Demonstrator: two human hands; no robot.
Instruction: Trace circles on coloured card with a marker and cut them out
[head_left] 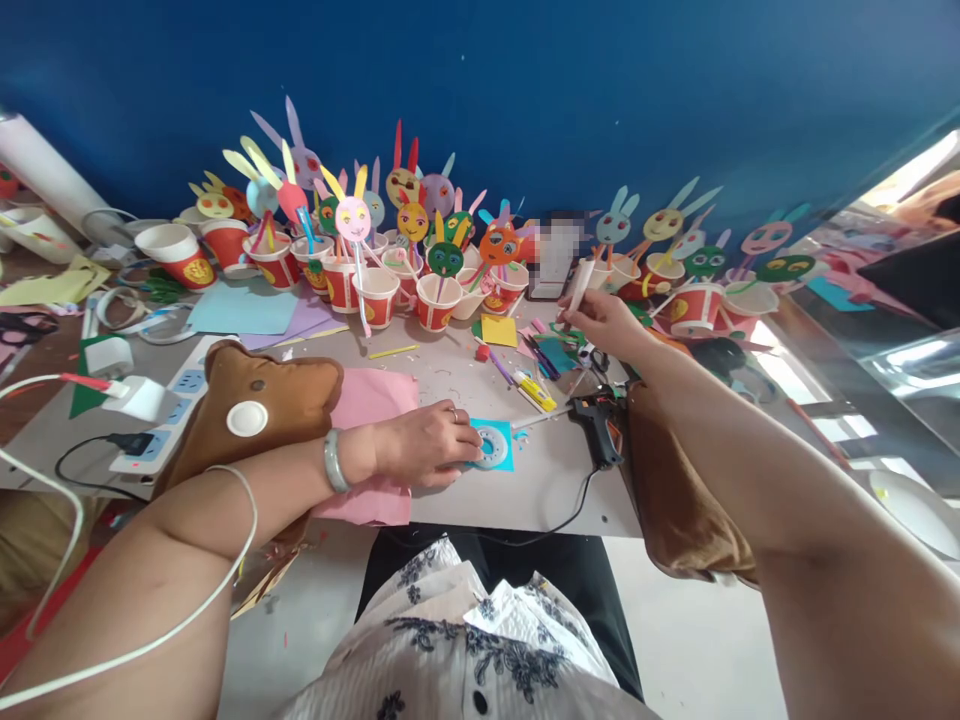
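Note:
My left hand point(435, 445) rests low over the table, its curled fingertips pressing a round white ring-shaped template point(493, 448) onto a square of blue paper point(507, 428). Pink paper point(375, 400) lies under the left wrist. Farther back, my right hand point(604, 320) has its fingers closed around a white pen-like stick point(582, 284), held nearly upright; its exact kind is unclear. Near the right forearm lies a black glue gun point(600, 430). Between the hands are a yellow utility knife point(537, 392) and several pens.
Red-and-white paper cups point(376, 298) with paper rabbit faces line the blue wall. A brown plush cushion point(262, 390) and a power strip point(169, 405) lie left, another brown cushion point(675, 480) right. A white cable crosses the left forearm. Blue and purple sheets point(247, 308) lie behind.

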